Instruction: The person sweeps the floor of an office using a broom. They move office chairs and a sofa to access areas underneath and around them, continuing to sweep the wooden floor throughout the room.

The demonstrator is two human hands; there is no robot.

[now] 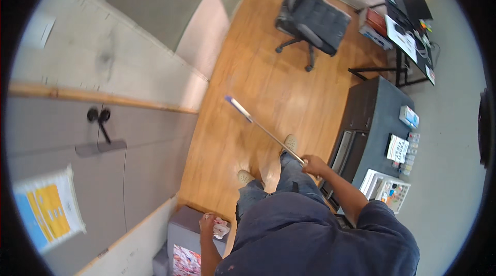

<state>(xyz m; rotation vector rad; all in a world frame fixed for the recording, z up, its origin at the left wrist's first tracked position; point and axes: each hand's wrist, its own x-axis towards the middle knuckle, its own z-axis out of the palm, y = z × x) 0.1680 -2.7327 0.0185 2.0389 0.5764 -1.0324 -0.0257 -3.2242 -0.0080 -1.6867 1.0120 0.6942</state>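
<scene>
My right hand (pixel 311 165) is wrapped round the thin metal pole (pixel 277 141) of a long-handled mop-like tool, which slants away from me to the far left. Its narrow bar-shaped head (pixel 239 109), white with blue ends, is over the wooden floor; whether it touches the boards I cannot tell. Low at my left side, my left hand (pixel 207 221) is closed on a crumpled pinkish-white cloth (pixel 221 228). Behind that hand is a grey padded seat (pixel 188 219) with a patterned red and white piece (pixel 187 260) on it.
A black office chair (pixel 318 20) stands on the wooden floor (pixel 227 167) ahead. Along the right wall runs a dark cabinet (pixel 380 116) bearing a book, bottles and a white tray (pixel 391 193). Beyond it is a black desk (pixel 408 28). A grey panelled wall (pixel 155 167) closes the left side.
</scene>
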